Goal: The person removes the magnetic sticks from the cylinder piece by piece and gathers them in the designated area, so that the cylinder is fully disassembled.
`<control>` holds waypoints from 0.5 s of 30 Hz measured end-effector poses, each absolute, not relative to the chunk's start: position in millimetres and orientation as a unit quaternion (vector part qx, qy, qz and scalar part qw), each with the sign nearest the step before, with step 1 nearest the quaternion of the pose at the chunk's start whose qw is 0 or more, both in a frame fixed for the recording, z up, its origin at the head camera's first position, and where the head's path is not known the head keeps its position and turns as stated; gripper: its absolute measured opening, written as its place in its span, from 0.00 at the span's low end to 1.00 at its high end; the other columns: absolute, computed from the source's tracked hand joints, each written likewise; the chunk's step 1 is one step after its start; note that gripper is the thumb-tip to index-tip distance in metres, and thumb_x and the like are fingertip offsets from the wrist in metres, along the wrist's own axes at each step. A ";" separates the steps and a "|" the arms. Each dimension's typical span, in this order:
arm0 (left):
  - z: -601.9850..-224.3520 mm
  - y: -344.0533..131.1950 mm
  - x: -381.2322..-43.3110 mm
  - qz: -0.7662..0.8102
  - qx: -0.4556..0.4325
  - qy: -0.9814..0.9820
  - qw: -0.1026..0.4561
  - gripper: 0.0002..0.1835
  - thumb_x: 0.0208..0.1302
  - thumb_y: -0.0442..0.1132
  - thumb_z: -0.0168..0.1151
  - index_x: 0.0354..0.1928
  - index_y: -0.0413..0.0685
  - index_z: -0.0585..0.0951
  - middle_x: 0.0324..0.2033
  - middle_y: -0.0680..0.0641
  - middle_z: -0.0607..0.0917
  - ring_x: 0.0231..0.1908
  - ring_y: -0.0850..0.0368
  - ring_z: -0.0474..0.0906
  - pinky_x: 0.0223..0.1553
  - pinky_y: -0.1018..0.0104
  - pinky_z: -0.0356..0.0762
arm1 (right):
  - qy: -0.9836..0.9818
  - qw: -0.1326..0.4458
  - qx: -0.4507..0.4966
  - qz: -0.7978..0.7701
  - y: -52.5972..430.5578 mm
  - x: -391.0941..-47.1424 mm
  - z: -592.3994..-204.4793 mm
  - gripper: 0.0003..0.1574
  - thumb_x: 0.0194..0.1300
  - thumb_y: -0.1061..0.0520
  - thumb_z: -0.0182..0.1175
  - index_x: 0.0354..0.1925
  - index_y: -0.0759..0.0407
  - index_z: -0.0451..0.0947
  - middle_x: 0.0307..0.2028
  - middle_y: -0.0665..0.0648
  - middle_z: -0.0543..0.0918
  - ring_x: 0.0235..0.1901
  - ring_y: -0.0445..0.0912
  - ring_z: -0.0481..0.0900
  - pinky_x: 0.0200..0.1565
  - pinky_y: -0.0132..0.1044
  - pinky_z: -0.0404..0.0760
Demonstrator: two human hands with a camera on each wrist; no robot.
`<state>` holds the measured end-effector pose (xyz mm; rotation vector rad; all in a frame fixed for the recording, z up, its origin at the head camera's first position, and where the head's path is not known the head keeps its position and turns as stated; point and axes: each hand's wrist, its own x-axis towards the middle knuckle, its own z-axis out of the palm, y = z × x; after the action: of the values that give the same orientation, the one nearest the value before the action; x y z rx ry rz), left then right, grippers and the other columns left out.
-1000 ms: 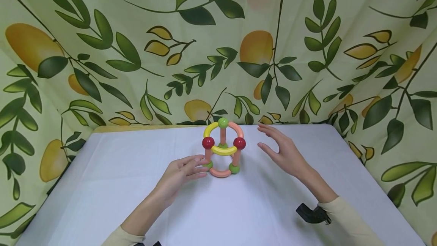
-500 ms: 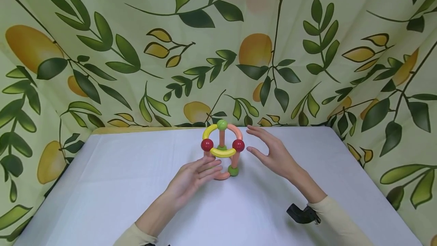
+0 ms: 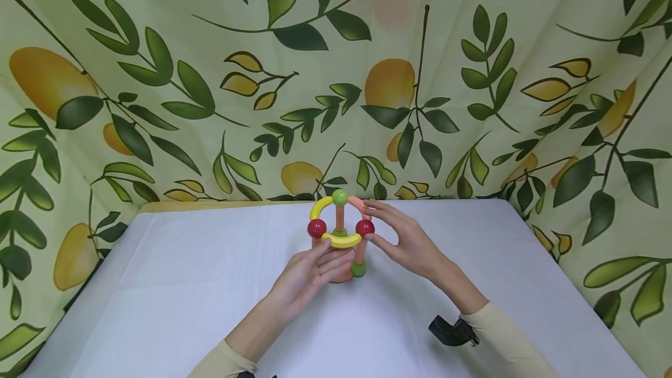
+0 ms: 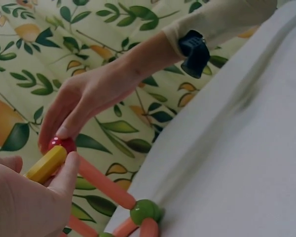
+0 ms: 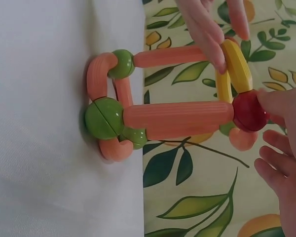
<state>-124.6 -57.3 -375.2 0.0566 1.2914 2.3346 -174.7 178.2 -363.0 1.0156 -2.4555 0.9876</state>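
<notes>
A toy frame of magnetic sticks and balls stands upright on the white table in the head view, its lower ring of pink sticks and green balls [image 3: 359,269] resting on the cloth. Two red balls, a green ball [image 3: 340,196] and curved sticks form its top ring. My left hand [image 3: 301,282] holds the front yellow curved stick [image 3: 341,241], thumb above and fingers beneath. With thumb and fingers my right hand [image 3: 412,244] grips the right red ball [image 5: 249,111]. A pink upright stick [image 5: 180,117] joins that ball to a green ball below. The left hand hides the frame's lower left.
The white-covered table [image 3: 173,284] extends around the toy. Behind it hangs a leaf-and-fruit patterned curtain [image 3: 210,63]. A black wrist strap [image 3: 451,331] sits at the right sleeve.
My left hand has moved right, from beside the frame to its front yellow stick. The right hand has moved left and now touches the red ball. The frame stays standing.
</notes>
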 end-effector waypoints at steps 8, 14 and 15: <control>-374.2 -52.2 -128.7 0.854 0.008 0.468 0.230 0.27 0.75 0.44 0.52 0.65 0.29 0.67 0.59 0.31 0.76 0.62 0.40 0.72 0.59 0.57 0.72 | -0.857 0.141 0.362 0.340 175.2 -175.4 -364.6 0.33 0.56 0.64 0.72 0.60 0.62 0.76 0.62 0.57 0.77 0.65 0.51 0.70 0.61 0.46 0.73; -375.6 -49.8 -129.0 0.850 0.002 0.481 0.215 0.26 0.74 0.43 0.54 0.63 0.29 0.69 0.57 0.32 0.79 0.59 0.41 0.75 0.56 0.59 0.75 | -0.864 0.131 0.354 0.334 175.9 -175.4 -365.7 0.34 0.55 0.64 0.73 0.60 0.63 0.76 0.62 0.57 0.77 0.65 0.51 0.70 0.60 0.45 0.74; -375.5 -49.5 -129.1 0.848 0.000 0.484 0.213 0.26 0.74 0.43 0.54 0.63 0.29 0.69 0.57 0.32 0.79 0.59 0.41 0.75 0.56 0.59 0.75 | -0.864 0.131 0.354 0.333 176.0 -175.6 -365.8 0.34 0.55 0.64 0.73 0.60 0.63 0.76 0.62 0.57 0.77 0.65 0.51 0.70 0.60 0.45 0.74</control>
<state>-129.1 -49.5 -375.5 -0.0004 1.3447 2.3553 -175.6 176.0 -365.8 1.0293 -2.5094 0.9677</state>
